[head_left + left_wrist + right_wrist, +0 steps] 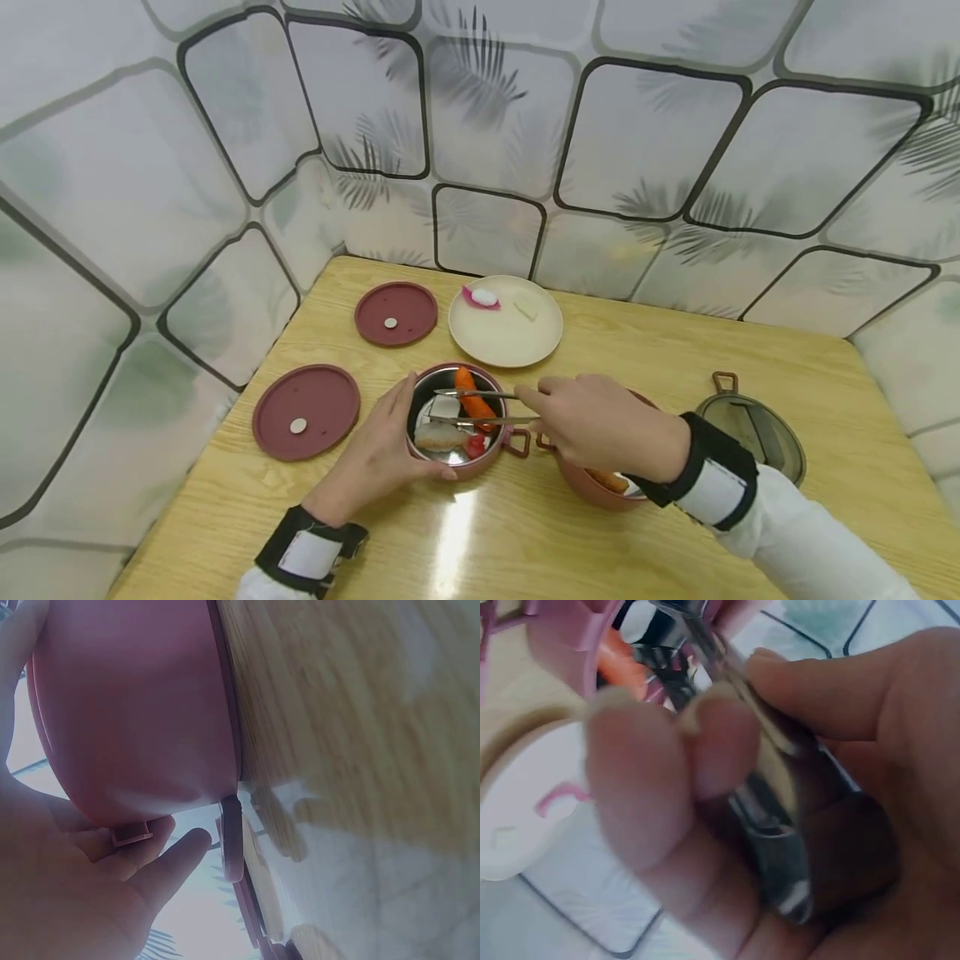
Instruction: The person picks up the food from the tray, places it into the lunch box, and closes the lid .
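My left hand (382, 442) grips the side of a pink pot (480, 468), thumb on the near wall and fingers around the far side. In the left wrist view the pot (135, 705) stands on the wooden table. My right hand (592, 421) holds metal tongs (491, 420), their arms spread and their tips inside that pot. Inside lie an orange carrot (472, 400), a small red piece (476, 445), a pale slice with a brownish edge (438, 437) and a white piece (445, 407). Whether the tongs touch any piece, I cannot tell.
A second pink pot (592, 492) holding browned food sits partly under my right hand. Behind it is a dark see-through lid (787, 442). A cream plate (510, 346) carries a pink-and-white piece and a pale slice. Two dark red discs (307, 392) lie at the left.
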`<state>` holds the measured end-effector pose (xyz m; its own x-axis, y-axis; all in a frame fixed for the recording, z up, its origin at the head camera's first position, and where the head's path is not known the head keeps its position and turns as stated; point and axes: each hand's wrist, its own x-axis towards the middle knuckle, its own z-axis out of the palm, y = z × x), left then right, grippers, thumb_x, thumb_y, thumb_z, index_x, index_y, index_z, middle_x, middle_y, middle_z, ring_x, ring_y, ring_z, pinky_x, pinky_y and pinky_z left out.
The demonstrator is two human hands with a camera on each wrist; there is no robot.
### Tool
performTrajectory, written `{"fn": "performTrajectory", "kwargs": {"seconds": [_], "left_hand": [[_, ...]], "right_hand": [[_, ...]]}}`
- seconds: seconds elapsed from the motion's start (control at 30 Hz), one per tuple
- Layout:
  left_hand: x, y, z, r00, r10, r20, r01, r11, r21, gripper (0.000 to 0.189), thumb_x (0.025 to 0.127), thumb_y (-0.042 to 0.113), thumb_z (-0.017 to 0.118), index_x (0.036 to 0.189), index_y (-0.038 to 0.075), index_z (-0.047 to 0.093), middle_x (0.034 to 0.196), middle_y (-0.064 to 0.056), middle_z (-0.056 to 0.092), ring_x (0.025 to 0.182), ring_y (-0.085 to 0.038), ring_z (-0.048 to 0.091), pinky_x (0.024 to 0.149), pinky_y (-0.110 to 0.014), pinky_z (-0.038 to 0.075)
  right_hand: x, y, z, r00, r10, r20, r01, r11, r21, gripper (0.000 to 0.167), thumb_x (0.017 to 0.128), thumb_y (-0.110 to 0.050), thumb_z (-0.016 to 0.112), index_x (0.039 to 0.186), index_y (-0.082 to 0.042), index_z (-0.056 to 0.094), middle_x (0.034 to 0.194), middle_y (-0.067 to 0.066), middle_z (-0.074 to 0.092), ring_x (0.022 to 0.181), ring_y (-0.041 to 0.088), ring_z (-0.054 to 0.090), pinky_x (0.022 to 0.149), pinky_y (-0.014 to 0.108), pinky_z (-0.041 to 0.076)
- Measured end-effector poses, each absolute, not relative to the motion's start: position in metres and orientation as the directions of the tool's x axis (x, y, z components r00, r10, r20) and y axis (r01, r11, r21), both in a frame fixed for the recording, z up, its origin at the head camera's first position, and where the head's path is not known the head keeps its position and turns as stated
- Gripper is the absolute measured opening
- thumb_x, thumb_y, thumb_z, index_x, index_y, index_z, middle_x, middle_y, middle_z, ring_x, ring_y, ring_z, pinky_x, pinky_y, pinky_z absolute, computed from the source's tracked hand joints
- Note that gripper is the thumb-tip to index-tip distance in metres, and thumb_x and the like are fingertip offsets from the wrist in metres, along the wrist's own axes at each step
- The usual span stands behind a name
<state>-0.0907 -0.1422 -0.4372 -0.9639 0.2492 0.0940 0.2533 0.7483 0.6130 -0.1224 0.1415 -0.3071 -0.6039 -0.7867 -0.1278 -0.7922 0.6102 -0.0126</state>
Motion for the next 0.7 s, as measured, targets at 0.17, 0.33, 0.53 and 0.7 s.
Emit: {"fn": "performTrajectory", "kwargs": {"seconds": [0.17,0.33,0.53,0.7], "left_hand": [[-0.09,-0.142,-0.438,-0.965,0.242,0.097,0.25,0.756,0.605,0.141,0.056,0.075,0.08,0.159,0.004,0.015,0.159,-0.024,0.029,0.145,-0.037,0.033,0.116,-0.051,0.035],[-0.091,-0.143,-0.437,-0.961,0.253,0.112,0.268,0.753,0.601,0.141,0.056,0.078,0.077,0.158,0.003,0.015,0.158,-0.023,0.03,0.145,-0.036,0.034,0.116,-0.051,0.035],[-0.091,-0.144,-0.437,-0.961,0.253,0.108,0.266,0.754,0.601,0.141,0.056,0.078,0.077,0.158,0.003,0.015,0.159,-0.023,0.029,0.145,-0.036,0.033,0.116,-0.051,0.034],[-0.091,-0.143,-0.438,-0.962,0.258,0.095,0.261,0.75,0.607,0.14,0.057,0.078,0.076,0.158,0.003,0.015,0.159,-0.023,0.029,0.145,-0.036,0.033,0.117,-0.05,0.034]], "right_hand": [[-0.118,0.121,-0.297,-0.655,-0.724,-0.215,-0.748,0.661,0.054,0.031,0.091,-0.027,0.072,0.116,-0.011,0.062,0.084,0.003,0.06,0.057,0.013,0.046,0.045,0.027,0.041],[-0.11,0.103,-0.287,-0.694,-0.683,-0.227,-0.718,0.677,0.16,0.039,0.088,-0.034,0.073,0.118,-0.01,0.066,0.077,0.002,0.06,0.056,0.013,0.049,0.041,0.029,0.041],[-0.119,0.089,-0.28,-0.694,-0.674,-0.254,-0.715,0.686,0.135,0.019,0.088,-0.03,0.071,0.085,-0.012,0.067,0.06,-0.003,0.05,0.05,0.012,0.045,0.039,0.029,0.038],[-0.139,0.089,-0.273,-0.697,-0.633,-0.337,-0.681,0.732,0.033,0.019,0.092,-0.033,0.068,0.082,-0.017,0.066,0.068,-0.005,0.059,0.054,0.013,0.052,0.047,0.03,0.042]]}}
